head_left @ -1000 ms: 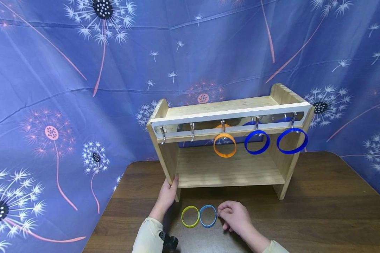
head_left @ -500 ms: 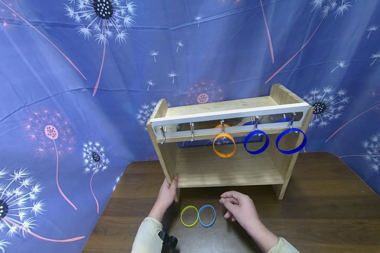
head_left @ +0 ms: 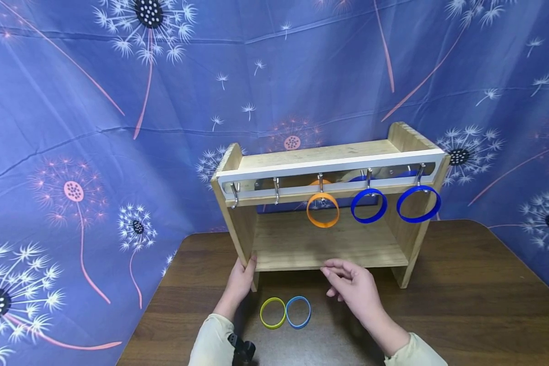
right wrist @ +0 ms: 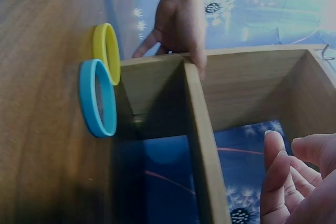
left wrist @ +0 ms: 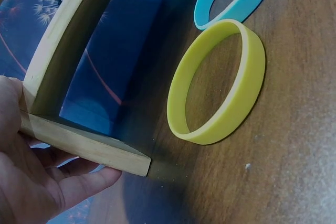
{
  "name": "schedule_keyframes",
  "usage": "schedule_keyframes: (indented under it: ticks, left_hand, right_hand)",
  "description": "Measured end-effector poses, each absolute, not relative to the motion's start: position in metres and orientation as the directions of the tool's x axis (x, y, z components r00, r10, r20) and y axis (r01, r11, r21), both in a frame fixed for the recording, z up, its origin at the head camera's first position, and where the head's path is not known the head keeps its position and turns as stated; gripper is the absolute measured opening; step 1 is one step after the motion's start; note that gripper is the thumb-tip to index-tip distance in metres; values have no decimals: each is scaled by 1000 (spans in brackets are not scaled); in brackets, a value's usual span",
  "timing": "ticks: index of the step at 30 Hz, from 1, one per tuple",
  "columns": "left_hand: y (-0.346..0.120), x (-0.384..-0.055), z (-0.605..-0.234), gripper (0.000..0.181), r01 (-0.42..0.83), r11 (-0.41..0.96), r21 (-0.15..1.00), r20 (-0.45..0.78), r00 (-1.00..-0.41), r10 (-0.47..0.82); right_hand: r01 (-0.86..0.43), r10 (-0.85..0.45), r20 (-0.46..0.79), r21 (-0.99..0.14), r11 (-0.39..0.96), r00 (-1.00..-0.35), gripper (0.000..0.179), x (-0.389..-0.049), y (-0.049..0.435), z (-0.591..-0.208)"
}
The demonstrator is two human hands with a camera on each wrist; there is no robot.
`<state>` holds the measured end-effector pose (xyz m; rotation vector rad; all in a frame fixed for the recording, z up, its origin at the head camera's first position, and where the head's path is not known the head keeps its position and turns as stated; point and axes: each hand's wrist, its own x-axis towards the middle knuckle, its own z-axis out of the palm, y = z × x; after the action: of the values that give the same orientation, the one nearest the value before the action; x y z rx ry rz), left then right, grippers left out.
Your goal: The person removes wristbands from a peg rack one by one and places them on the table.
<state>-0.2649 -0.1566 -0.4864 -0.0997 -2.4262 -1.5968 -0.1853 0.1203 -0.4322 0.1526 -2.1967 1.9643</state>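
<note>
My left hand [head_left: 241,278] grips the lower left side panel of a wooden shelf [head_left: 329,244], the thumb on its front edge. In the left wrist view, the fingers [left wrist: 89,184] wrap under the panel. My right hand [head_left: 353,284] hovers before the bottom board, its fingers loosely bent; the right wrist view shows nothing between thumb and fingertips. A yellow wristband [head_left: 273,313] and a light blue wristband [head_left: 298,312] lie side by side on the table between the hands. From the shelf's hooks hang an orange wristband [head_left: 323,210] and two dark blue wristbands [head_left: 368,206].
A white-framed hook rail [head_left: 331,170] spans the shelf's upper front; its two left hooks [head_left: 276,190] carry no band. The brown wooden table [head_left: 476,295] lies beneath everything. Behind it hangs a blue dandelion-print cloth [head_left: 201,91]. A black device [head_left: 244,351] sits at the left wrist.
My right hand has moved up and slightly right, away from the light blue wristband toward the bottom board. The left hand keeps its grip on the shelf; the wristbands stay in place.
</note>
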Motion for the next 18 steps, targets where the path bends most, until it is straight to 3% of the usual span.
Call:
schedule_keyframes:
  ticks: [18]
  left_hand:
    - [-157, -265, -486, 38, 184, 419, 889, 237, -968, -77]
  right_hand:
    - [-348, 46, 354, -932, 96, -934, 25, -190, 132, -396]
